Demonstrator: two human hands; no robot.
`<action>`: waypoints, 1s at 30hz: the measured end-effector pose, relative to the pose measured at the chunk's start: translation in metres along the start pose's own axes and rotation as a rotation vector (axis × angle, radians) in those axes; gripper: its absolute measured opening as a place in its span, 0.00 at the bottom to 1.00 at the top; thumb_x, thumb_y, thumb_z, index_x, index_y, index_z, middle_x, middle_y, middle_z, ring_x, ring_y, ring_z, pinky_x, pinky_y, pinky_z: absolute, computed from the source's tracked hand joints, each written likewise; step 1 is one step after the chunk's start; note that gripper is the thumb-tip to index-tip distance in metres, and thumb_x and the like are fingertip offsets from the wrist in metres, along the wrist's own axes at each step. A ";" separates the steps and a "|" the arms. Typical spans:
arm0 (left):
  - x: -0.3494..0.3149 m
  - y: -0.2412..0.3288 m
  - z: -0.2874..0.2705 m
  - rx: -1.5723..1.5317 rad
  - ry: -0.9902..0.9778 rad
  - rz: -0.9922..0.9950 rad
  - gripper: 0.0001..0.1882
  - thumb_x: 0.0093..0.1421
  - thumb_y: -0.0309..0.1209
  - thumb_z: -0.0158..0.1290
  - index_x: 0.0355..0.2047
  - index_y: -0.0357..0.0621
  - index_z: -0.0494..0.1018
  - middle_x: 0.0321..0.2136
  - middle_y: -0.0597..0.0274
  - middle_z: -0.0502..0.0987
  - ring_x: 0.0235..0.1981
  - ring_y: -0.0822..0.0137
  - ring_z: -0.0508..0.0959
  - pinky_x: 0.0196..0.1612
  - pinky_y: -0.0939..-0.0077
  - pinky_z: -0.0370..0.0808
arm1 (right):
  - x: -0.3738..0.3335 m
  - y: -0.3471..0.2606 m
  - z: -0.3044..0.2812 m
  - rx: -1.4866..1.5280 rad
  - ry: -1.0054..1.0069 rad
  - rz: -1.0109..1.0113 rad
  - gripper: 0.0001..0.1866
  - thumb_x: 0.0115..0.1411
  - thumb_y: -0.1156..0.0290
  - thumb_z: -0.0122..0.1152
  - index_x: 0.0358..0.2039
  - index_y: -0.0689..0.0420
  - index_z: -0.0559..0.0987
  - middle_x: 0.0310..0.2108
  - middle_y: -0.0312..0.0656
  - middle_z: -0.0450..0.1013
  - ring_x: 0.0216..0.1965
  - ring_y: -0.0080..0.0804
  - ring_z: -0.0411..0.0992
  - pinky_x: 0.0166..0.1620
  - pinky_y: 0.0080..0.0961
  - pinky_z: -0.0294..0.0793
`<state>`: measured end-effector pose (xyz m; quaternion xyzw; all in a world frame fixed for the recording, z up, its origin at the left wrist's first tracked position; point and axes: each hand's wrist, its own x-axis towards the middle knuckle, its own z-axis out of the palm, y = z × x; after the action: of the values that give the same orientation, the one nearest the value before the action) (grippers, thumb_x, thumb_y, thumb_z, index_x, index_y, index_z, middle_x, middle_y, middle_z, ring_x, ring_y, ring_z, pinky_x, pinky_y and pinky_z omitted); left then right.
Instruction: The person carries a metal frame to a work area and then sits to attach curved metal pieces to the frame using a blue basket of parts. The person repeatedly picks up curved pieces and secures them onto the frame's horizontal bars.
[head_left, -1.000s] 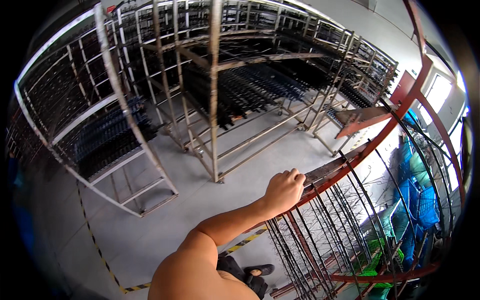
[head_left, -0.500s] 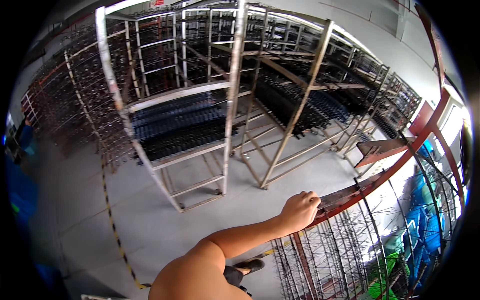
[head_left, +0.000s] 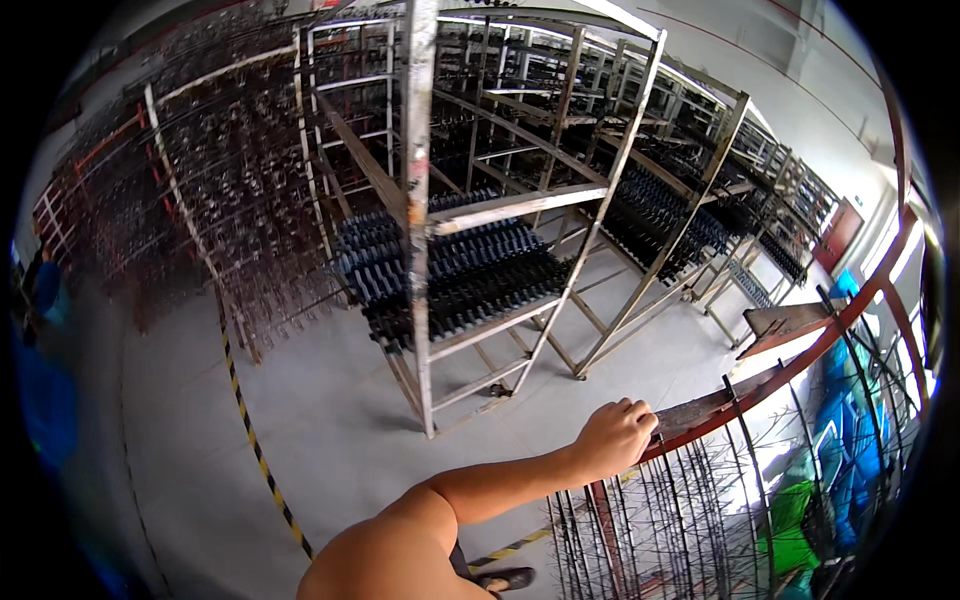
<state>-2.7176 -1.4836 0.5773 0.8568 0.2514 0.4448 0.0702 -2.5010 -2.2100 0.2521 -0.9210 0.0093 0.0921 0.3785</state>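
Observation:
My left hand (head_left: 617, 440) is closed around the end of a red-brown metal bar (head_left: 700, 420), part of a curved-looking frame on my right. My left arm reaches to it from the lower middle, with the elbow bent. Thin dark rods with many small spikes (head_left: 690, 510) hang below the bar, close under my hand. Higher up the same frame, a rusty flat bracket (head_left: 790, 325) juts out. My right hand is outside the picture.
Ahead stands a pale metal rack (head_left: 418, 250) carrying rows of dark parts (head_left: 460, 270). More racks (head_left: 690, 200) line up behind it. Spiky hanging racks (head_left: 240, 180) fill the left. Yellow-black floor tape (head_left: 255, 440) runs alongside. Blue (head_left: 850, 450) and green sheeting (head_left: 795, 525) lies beyond the frame.
The racks ahead have shifted rightward in view, and the nearest one shows its corner post more centrally. My left hand keeps its hold on the bar, slightly further right and lower.

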 end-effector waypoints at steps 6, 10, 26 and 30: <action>-0.050 -0.017 -0.093 -0.152 0.017 0.013 0.07 0.46 0.22 0.51 0.28 0.41 0.74 0.31 0.56 0.74 0.32 0.57 0.75 0.34 0.66 0.73 | -0.165 -0.032 -0.002 -0.433 0.252 0.080 0.29 0.55 0.59 0.55 0.52 0.66 0.66 0.45 0.57 0.70 0.47 0.51 0.68 0.51 0.35 0.66; -0.086 -0.031 -0.160 -0.165 0.020 0.010 0.08 0.46 0.20 0.47 0.28 0.41 0.73 0.31 0.56 0.76 0.33 0.54 0.75 0.37 0.65 0.73 | -0.269 -0.062 0.001 -0.256 0.466 0.069 0.24 0.52 0.61 0.59 0.45 0.61 0.69 0.37 0.53 0.71 0.40 0.53 0.69 0.44 0.39 0.68; -0.211 -0.119 -0.344 -0.119 0.030 0.026 0.06 0.46 0.23 0.51 0.27 0.44 0.73 0.29 0.60 0.76 0.31 0.58 0.76 0.34 0.68 0.74 | -0.499 0.032 0.025 -0.098 0.386 -0.074 0.25 0.56 0.66 0.53 0.52 0.64 0.66 0.46 0.54 0.70 0.49 0.46 0.68 0.52 0.34 0.65; -0.223 -0.145 -0.371 -0.023 0.008 0.080 0.04 0.47 0.24 0.51 0.25 0.45 0.72 0.28 0.64 0.76 0.29 0.62 0.76 0.32 0.69 0.74 | -0.566 0.033 0.029 -0.200 0.386 0.002 0.26 0.56 0.63 0.54 0.53 0.64 0.66 0.46 0.54 0.70 0.48 0.48 0.68 0.51 0.34 0.65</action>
<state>-3.1729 -1.5067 0.5862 0.8634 0.2121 0.4537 0.0614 -3.0653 -2.2425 0.3090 -0.9544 0.0732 -0.0851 0.2765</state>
